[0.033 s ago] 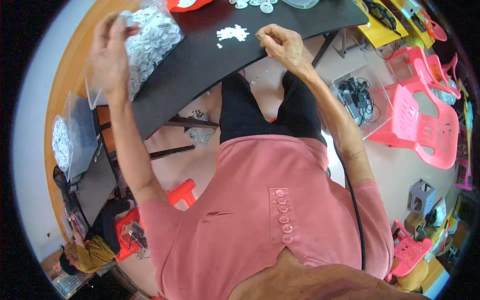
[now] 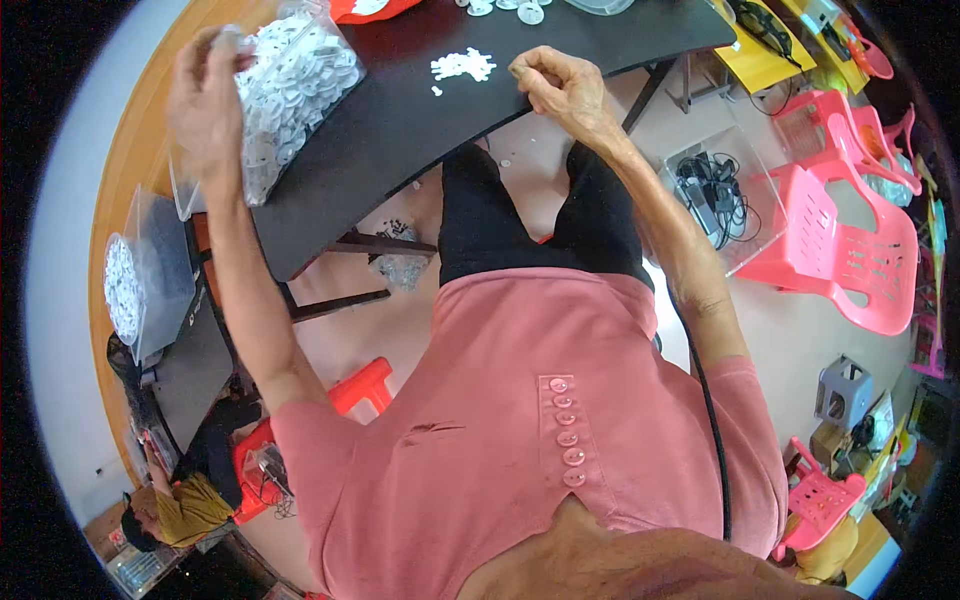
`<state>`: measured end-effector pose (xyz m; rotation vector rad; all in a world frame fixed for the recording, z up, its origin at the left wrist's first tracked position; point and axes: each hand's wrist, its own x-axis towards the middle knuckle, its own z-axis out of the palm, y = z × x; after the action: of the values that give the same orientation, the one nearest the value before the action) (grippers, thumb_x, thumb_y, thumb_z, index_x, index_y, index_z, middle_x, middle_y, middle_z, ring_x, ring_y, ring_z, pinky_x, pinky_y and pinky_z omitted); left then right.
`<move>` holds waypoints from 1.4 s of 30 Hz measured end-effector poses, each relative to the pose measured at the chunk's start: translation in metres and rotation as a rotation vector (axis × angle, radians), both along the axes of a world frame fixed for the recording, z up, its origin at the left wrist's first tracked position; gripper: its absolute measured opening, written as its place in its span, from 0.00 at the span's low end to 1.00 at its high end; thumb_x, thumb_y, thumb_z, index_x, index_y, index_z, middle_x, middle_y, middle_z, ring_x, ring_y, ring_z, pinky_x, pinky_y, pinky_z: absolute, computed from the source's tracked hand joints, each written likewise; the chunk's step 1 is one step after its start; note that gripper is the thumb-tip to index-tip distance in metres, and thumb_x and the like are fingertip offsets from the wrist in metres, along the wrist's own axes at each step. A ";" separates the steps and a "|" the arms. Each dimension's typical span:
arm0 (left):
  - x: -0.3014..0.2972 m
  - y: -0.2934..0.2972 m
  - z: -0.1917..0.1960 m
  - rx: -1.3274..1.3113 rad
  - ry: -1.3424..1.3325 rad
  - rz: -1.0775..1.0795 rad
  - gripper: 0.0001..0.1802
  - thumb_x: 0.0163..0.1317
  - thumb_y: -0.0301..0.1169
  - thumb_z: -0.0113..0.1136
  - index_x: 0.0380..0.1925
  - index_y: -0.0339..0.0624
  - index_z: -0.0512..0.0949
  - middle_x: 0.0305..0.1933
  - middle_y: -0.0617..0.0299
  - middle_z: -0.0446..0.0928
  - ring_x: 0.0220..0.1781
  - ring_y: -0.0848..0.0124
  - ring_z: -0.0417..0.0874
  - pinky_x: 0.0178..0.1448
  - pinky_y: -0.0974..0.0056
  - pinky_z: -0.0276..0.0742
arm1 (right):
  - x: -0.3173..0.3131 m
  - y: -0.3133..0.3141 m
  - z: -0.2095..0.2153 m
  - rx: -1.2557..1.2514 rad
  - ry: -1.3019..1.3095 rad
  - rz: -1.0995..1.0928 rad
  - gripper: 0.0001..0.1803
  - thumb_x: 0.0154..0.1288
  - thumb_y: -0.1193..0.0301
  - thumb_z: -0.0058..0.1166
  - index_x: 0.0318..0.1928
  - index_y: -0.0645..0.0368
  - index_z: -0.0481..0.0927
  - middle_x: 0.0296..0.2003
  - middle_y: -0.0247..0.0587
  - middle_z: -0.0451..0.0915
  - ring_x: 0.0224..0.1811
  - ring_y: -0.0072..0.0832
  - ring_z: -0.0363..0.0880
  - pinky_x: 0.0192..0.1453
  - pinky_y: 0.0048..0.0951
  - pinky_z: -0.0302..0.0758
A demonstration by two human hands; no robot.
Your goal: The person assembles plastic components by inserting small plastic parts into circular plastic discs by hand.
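Observation:
My left hand (image 2: 205,105) is raised at the left side of the black table, beside a clear bin heaped with white round plastic parts (image 2: 300,90). Its fingers are closed on a whitish plastic part (image 2: 234,40), partly hidden and blurred. Over the table's front edge, my right hand (image 2: 565,88) has thumb and forefinger pinched together. Whatever it may hold is too small to make out. Just left of that hand lies a small pile of tiny white pieces (image 2: 463,66), with one stray piece (image 2: 437,91) nearer to me.
At the far edge are a red tray (image 2: 385,10) and several white discs (image 2: 505,10). Another tub of white parts (image 2: 122,290) stands at the left. A clear box of black cables (image 2: 715,195) and pink chairs (image 2: 850,245) are on the right. A person (image 2: 185,510) sits at lower left.
My left hand has shifted a little to the left, carrying the whitish part with it. My right hand has barely moved, and the small pile looks the same.

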<state>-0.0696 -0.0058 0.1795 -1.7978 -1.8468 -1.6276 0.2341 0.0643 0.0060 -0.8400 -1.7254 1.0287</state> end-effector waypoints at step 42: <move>0.136 0.020 -0.161 -0.288 -0.953 -0.678 0.17 0.68 0.30 0.55 0.52 0.29 0.73 0.45 0.52 0.79 0.41 0.67 0.83 0.44 0.64 0.80 | 0.013 0.035 0.025 -0.410 0.193 0.343 0.04 0.64 0.73 0.59 0.34 0.61 0.80 0.24 0.28 0.77 0.23 0.14 0.70 0.28 0.18 0.66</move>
<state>0.0663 0.0141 0.0187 -2.1124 -1.9131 -3.0149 0.2470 0.0993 0.0306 -0.6750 -1.5452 1.6783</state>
